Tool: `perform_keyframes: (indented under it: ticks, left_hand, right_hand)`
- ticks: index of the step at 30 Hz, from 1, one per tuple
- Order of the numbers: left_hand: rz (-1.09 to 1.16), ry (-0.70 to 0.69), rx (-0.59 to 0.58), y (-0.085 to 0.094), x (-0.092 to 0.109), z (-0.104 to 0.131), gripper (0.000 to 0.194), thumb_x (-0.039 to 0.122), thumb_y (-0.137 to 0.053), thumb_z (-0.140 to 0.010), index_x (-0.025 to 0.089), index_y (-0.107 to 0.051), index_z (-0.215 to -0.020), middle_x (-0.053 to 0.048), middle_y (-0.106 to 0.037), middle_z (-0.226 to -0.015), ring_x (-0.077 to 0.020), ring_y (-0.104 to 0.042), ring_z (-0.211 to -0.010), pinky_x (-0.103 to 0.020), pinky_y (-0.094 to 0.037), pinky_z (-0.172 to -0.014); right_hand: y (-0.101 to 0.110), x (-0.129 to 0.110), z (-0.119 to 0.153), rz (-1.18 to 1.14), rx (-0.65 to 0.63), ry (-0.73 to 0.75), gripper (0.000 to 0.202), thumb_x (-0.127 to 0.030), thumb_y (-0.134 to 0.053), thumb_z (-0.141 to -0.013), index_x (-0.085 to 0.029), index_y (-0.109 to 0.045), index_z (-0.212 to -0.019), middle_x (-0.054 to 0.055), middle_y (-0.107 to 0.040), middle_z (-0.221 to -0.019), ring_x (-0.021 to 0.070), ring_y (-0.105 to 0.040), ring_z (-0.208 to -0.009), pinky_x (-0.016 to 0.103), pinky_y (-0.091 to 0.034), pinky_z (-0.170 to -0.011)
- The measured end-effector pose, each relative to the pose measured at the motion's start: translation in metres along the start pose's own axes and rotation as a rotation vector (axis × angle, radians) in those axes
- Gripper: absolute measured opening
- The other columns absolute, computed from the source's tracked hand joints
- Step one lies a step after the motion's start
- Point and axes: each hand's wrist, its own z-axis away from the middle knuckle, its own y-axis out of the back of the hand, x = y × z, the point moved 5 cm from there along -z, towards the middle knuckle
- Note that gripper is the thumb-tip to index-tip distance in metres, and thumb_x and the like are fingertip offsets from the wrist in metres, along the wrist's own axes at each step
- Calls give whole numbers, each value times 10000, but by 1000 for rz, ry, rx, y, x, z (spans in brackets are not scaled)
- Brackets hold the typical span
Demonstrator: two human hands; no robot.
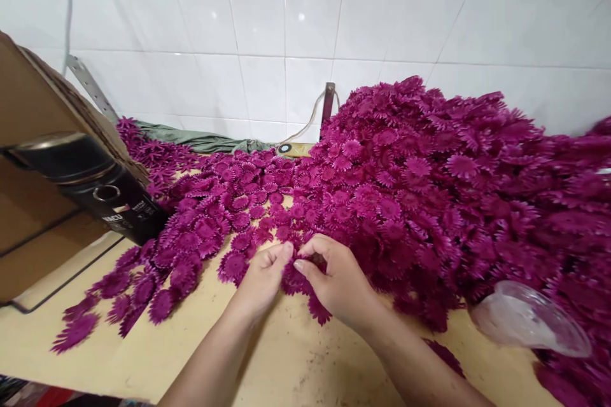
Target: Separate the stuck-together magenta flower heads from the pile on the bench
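Both hands meet near the middle of the view, over loose magenta flower pieces (233, 265) on a pale yellow tabletop (286, 356). The thumb and fingers of my left hand (267, 273) are pinched together at a magenta piece whose shape is mostly hidden. Just to the right, my right hand (334, 273) has its thumb and index finger curled towards the same spot, close to magenta petals. Whatever lies between those fingertips is too small to make out. Behind and right of the hands rises a large heap of magenta flowers (420, 203).
A black bottle (105, 184) leans by a cardboard box (48, 114) at the left. On the right, a clear plastic container (529, 318) rests against the heap. Green cloth (200, 138) and a yellow object (296, 149) lie along the white tiled wall (267, 19).
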Motion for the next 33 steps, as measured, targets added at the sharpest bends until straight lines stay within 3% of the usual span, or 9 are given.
perform_keyframes:
  ticks: [4, 7, 11, 13, 16, 19, 23, 28, 33]
  left_hand:
    - [-54, -36, -73, -2, 1, 2, 464, 600, -581, -620, 158, -501, -504, 28, -477, -505, -103, -422, -510, -228, -354, -532]
    - [-82, -68, -49, -1, 4, 1, 453, 584, -577, -636, 160, -514, -491, 22, -484, -491, -103, -427, -494, -223, -354, -516]
    - [-54, -93, 133, 18, 10, 2, 420, 555, -575, -648, 179, -481, -487, 49, -434, -453, -94, -408, -462, -217, -366, -499]
    - [-143, -94, 162, 25, 10, 1, 336, 488, -604, -648, 178, -526, -542, 42, -475, -495, -105, -458, -505, -227, -399, -540]
    - [-319, -177, 169, 27, 9, -3, 284, 373, -646, -621, 182, -621, -830, -44, -610, -864, -188, -565, -811, -302, -447, -731]
    - [-510, -361, 263, 24, 16, -4, 342, 327, -608, -659, 209, -614, -980, -86, -544, -1120, -245, -475, -1076, -389, -363, -921]
    - [-611, -431, 153, 9, 24, -1, 186, 311, -522, -754, 220, -666, -830, -65, -630, -933, -224, -549, -940, -372, -388, -886]
    - [-536, -433, 87, -11, 28, 3, 320, 301, -590, -714, 249, -620, -1028, -49, -623, -1021, -215, -549, -959, -327, -402, -858]
    - [-341, -327, -23, -29, 22, -1, 93, 229, -559, -708, 197, -644, -690, -5, -626, -684, -154, -553, -674, -259, -424, -671]
  right_hand:
    - [5, 0, 0, 78, 62, 5, 101, -104, -490, -725, -179, -491, -657, 17, -538, -681, 137, -513, -645, 270, -424, -619]
    - [15, 3, -3, 143, 95, 19, 108, -101, -468, -730, -186, -496, -670, 19, -546, -680, 141, -514, -634, 273, -431, -608]
    - [61, 21, -7, 331, 410, -25, 88, -144, -475, -729, -192, -497, -658, 45, -560, -691, 179, -526, -664, 337, -437, -662]
    - [78, 27, -7, 351, 485, -5, 62, -190, -501, -727, -197, -513, -667, 51, -570, -724, 193, -538, -704, 351, -438, -693]
    - [76, 25, -7, 295, 416, 88, 44, -202, -507, -733, -197, -551, -734, 71, -592, -859, 200, -551, -826, 348, -434, -759]
    - [58, 22, -7, 231, 305, 47, 62, -205, -487, -752, -196, -544, -732, 50, -591, -804, 176, -550, -760, 318, -434, -713]
    - [38, 28, -6, 261, 210, -103, 230, -308, -461, -779, -202, -421, -579, -24, -464, -548, 124, -435, -527, 259, -346, -528]
    - [30, 30, -8, 189, 177, -122, 394, -421, -375, -816, -209, -254, -507, -60, -274, -473, 87, -279, -459, 238, -230, -458]
    - [18, 31, -10, -141, 63, -187, 422, -498, -418, -772, -207, -280, -500, -68, -249, -478, 72, -249, -448, 219, -216, -419]
